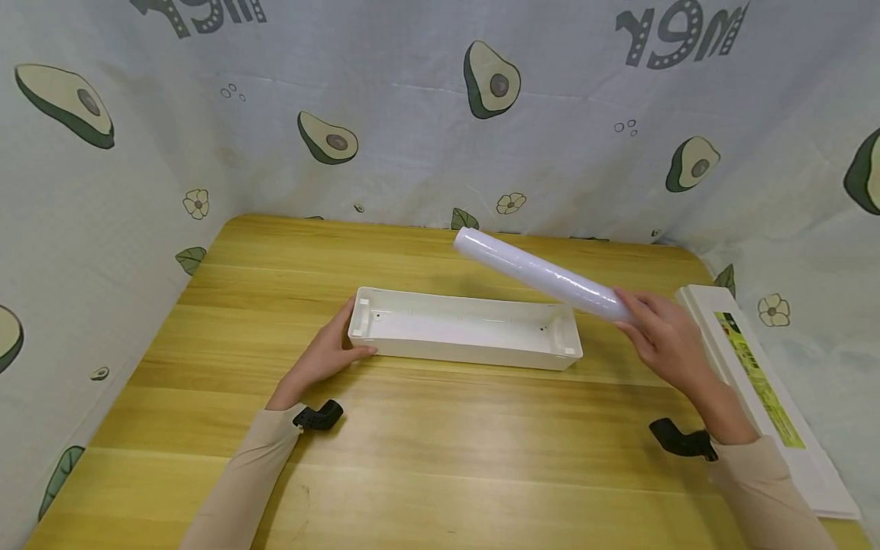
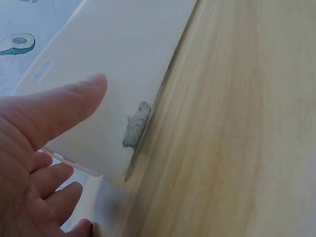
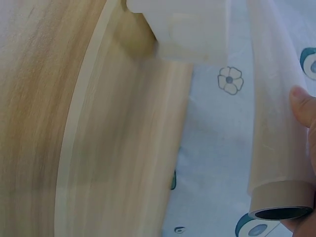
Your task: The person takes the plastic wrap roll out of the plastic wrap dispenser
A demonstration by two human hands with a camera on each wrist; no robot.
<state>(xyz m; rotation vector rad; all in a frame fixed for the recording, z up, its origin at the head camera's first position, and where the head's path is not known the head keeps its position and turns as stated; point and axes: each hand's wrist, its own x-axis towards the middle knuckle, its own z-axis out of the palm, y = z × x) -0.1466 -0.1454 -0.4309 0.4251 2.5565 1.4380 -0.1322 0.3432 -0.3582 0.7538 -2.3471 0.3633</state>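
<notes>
A long white plastic box (image 1: 467, 356), uncovered at the top, sits on the table. My left hand (image 1: 321, 357) grips its left end, the thumb on the front wall and the other fingers at the end wall. In the left wrist view a grey patch (image 2: 136, 126) marks that wall near its lower edge. With my right hand (image 1: 661, 334) I hold a roll of cling film (image 1: 536, 267) by its right end. The roll slants up to the left, above and behind the box's right part. Its hollow cardboard core (image 3: 282, 198) protrudes at the near end in the right wrist view.
A long white lid-like piece (image 1: 814, 481) with a green and yellow label (image 1: 759, 382) lies along the table's right edge, beside my right forearm. The wooden table (image 1: 440, 473) is bounded at the back and sides by a white avocado-print cloth (image 1: 412, 160).
</notes>
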